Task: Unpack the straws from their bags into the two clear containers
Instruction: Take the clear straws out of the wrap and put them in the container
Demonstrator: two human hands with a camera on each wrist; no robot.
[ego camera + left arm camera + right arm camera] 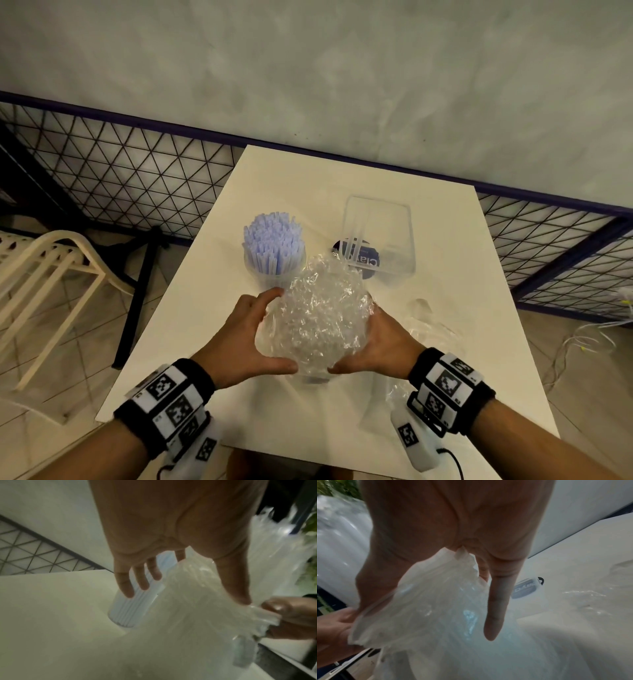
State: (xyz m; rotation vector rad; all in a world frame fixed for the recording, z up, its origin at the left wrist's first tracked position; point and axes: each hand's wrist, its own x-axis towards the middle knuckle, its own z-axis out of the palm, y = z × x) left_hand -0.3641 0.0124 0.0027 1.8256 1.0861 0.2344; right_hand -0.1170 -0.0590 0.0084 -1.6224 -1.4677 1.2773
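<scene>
Both hands hold a crumpled clear plastic bag [322, 318] above the middle of the white table. My left hand [274, 329] grips its left side, thumb underneath and index finger curled over the top. My right hand [363, 339] grips the right side, with the bag [428, 608] bunched into its palm. The two thumbs meet at the bag's [197, 601] near edge. Behind the bag on the left, a round clear container [274, 250] stands packed with pale blue straws [130, 605]. A rectangular clear container [380, 236] with a dark label [527, 586] stands at the back right, holding a few clear straws.
A second clear bag [428, 329] lies flat on the table [342, 178] to the right of my hands. A cream chair [44, 274] stands at the left. A wire mesh fence [120, 178] runs behind the table, and cables [589, 339] lie on the floor at right.
</scene>
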